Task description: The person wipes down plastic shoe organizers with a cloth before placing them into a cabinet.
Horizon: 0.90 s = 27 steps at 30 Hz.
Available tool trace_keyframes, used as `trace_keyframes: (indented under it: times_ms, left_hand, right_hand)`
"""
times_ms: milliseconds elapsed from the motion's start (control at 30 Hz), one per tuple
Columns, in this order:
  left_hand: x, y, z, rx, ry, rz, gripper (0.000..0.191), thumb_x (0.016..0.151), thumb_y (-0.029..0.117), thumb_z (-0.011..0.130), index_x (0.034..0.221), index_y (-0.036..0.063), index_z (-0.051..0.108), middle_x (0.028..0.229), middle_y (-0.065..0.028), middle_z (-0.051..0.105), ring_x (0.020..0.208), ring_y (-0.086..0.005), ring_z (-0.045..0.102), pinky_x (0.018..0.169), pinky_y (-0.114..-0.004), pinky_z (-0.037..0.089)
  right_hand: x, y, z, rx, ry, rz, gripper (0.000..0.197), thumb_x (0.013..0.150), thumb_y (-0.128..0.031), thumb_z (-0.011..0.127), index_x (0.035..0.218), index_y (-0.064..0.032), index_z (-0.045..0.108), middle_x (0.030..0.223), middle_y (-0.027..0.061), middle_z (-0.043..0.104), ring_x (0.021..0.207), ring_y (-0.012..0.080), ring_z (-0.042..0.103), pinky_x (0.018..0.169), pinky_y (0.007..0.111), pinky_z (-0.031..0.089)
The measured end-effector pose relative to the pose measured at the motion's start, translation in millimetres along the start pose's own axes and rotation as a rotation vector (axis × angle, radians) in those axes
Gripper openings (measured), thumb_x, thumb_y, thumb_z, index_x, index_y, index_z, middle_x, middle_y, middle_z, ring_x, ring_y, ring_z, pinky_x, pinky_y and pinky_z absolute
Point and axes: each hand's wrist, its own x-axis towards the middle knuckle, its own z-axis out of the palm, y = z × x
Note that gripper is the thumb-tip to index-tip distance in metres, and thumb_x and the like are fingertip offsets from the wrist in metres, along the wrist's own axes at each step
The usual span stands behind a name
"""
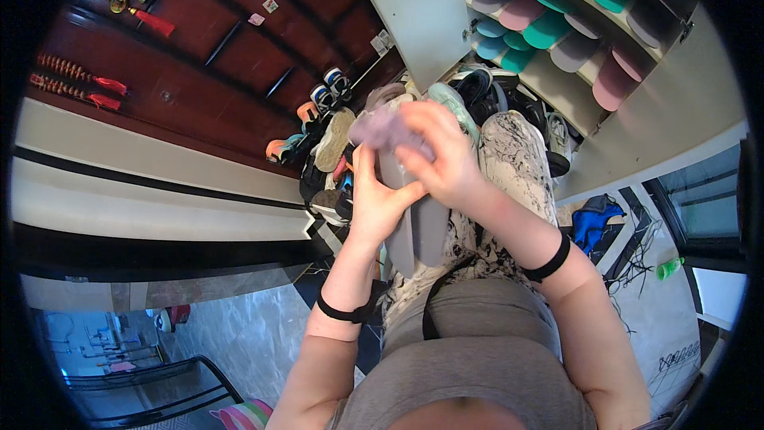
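Observation:
A pair of grey slippers is held over my lap, soles and heel ends towards me. My left hand grips them from the left side, thumb across them. A crumpled lilac cloth lies over their far end. My right hand presses this cloth against the slippers, its fingers somewhat blurred. The far ends of the slippers are hidden under the cloth and fingers. Below my hands are my patterned trousers.
Beyond my knees lies a pile of shoes, with a beige-soled shoe at its left. An open cabinet at right holds slippers on its shelves. A dark red door stands at left. Cables and a green bottle lie on the floor.

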Motion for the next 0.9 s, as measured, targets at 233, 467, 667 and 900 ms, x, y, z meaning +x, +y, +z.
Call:
trace_keyframes:
  times_ms: [233, 467, 667, 900]
  left_hand:
    - [-14, -9, 1, -0.191, 0.139, -0.083, 0.094, 0.051, 0.02, 0.078, 0.127, 0.0026, 0.025, 0.118, -0.0131, 0.036, 0.109, -0.0228, 0.038, 0.092, -0.034, 0.031]
    - [-10, 9, -7, 0.145, 0.113, 0.006, 0.097, 0.048, 0.018, 0.079, 0.128, 0.0031, 0.025, 0.116, -0.0122, 0.037, 0.108, -0.0234, 0.038, 0.093, -0.035, 0.031]
    - [-19, 8, -7, -0.253, 0.127, 0.0, 0.099, 0.051, 0.016, 0.079, 0.129, 0.0038, 0.019, 0.116, -0.0117, 0.037, 0.107, -0.0224, 0.04, 0.091, -0.035, 0.033]
    - [-11, 22, -3, -0.501, 0.26, -0.052, 0.078, 0.068, 0.007, 0.064, 0.13, 0.0031, 0.017, 0.115, -0.0149, 0.041, 0.103, -0.0216, 0.045, 0.087, -0.033, 0.037]
  right_hand:
    - [-25, 10, -31, -0.072, -0.347, -0.043, 0.036, 0.059, 0.001, 0.062, 0.094, -0.0054, 0.058, 0.103, 0.0104, 0.052, 0.095, 0.0285, 0.049, 0.08, 0.035, 0.042]
    - [-12, -13, -27, -0.077, -0.352, -0.089, 0.033, 0.056, 0.004, 0.062, 0.086, -0.009, 0.062, 0.096, 0.0058, 0.055, 0.085, 0.024, 0.049, 0.074, 0.031, 0.043]
    - [-19, 6, -45, -0.115, -0.396, 0.044, 0.027, 0.061, 0.004, 0.059, 0.086, -0.0046, 0.061, 0.096, 0.0101, 0.054, 0.091, 0.0257, 0.05, 0.078, 0.033, 0.042]
    - [-25, -18, -24, -0.018, -0.229, 0.261, 0.048, 0.063, -0.007, 0.064, 0.108, 0.0005, 0.049, 0.101, 0.0136, 0.05, 0.093, 0.0277, 0.051, 0.079, 0.032, 0.042]
